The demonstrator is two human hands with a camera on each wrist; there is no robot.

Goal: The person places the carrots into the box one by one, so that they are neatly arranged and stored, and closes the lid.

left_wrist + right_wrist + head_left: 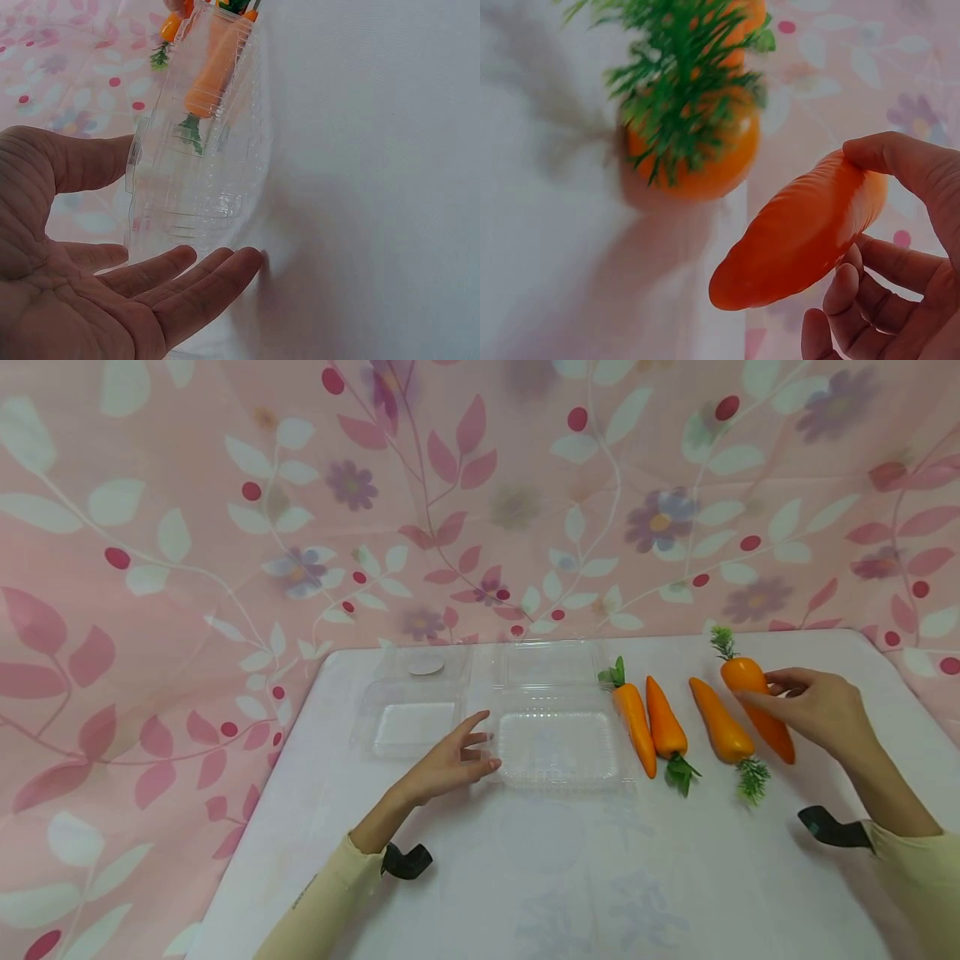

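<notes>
My right hand (825, 708) pinches an orange toy carrot (774, 732) between thumb and fingers at the table's right. In the right wrist view the carrot's (795, 240) ridged body tapers away from the fingers, raised clear of the cloth. Close to its left lies a second carrot (722, 720) with feathery green leaves. My left hand (444, 764) is at the left edge of a clear plastic box (558, 783) with its lid folded back. Its fingers are spread and nearly straight, the thumb by the box rim in the left wrist view.
Two slimmer carrots, one leaf-up (634, 727) and one leaf-down (666, 718), lie just right of the box. A second lidded clear container (367, 718) stands open at the left, a pale oval on its lid. A floral curtain (480, 510) hangs behind the white-covered table (525, 877).
</notes>
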